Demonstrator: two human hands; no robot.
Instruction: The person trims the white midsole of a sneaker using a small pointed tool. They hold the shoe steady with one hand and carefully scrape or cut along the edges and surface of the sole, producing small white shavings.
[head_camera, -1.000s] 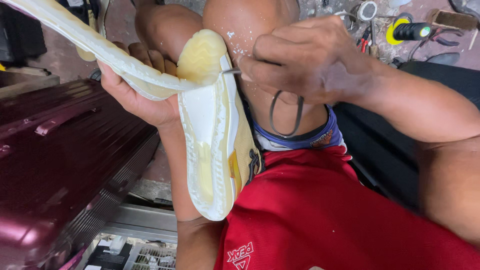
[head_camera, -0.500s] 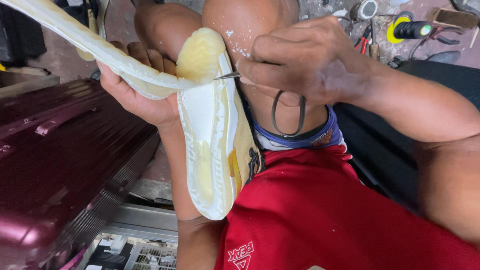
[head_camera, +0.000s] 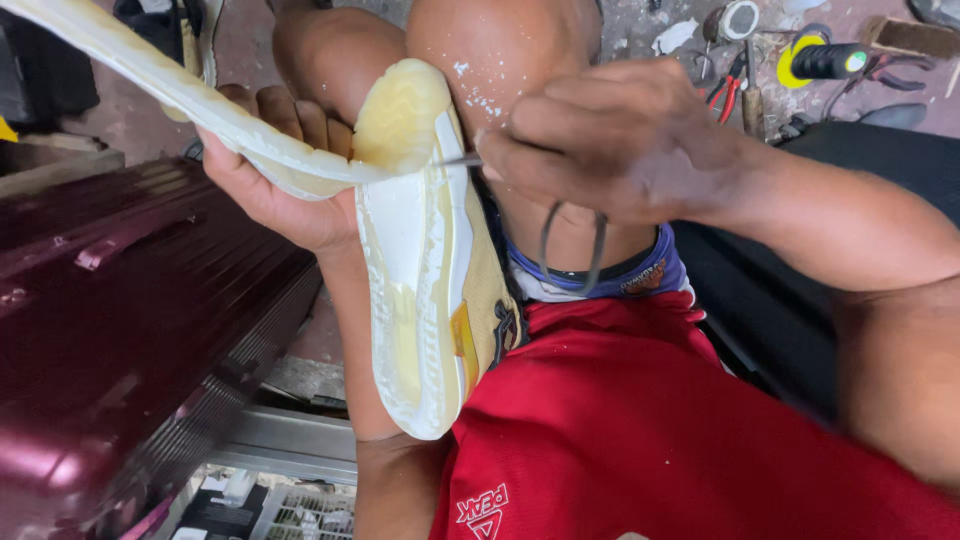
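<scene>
A yellow and white shoe (head_camera: 440, 300) lies upside down against my knee, its glue-stained underside facing up. Its pale outsole (head_camera: 200, 115) is peeled away from the toe and stretches up to the far left. My left hand (head_camera: 275, 185) grips the peeled outsole from below, near where it still joins the shoe. My right hand (head_camera: 610, 140) is closed on scissors (head_camera: 572, 245); one dark finger loop hangs below the hand. The metal tip (head_camera: 455, 160) touches the seam between outsole and shoe.
A dark red hard suitcase (head_camera: 130, 320) lies at the left. On the floor at the top right lie red-handled pliers (head_camera: 728, 80), a yellow tape roll (head_camera: 790, 62) and a black torch (head_camera: 832, 60). Red shorts (head_camera: 640, 430) cover my lap.
My right hand has shifted a little to the left, keeping the scissor tip at the seam. The left hand and outsole have stayed put.
</scene>
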